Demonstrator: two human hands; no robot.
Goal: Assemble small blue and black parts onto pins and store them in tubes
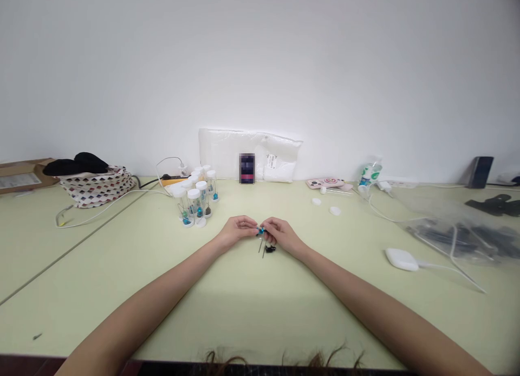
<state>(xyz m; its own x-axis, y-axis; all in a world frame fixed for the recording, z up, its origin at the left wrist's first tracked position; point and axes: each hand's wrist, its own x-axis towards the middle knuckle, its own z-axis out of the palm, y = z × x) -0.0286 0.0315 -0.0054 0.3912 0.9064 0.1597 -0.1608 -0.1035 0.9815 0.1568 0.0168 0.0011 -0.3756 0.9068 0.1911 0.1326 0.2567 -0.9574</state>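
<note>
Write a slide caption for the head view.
Left hand and right hand meet at a small blue piece over a pale green table, white-capped tubes standing to the left.

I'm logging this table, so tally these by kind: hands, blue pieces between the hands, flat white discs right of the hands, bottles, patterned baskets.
Hands: 2 (left hand, right hand)
Blue pieces between the hands: 1
Flat white discs right of the hands: 2
Bottles: 1
Patterned baskets: 1
Total: 7
</note>
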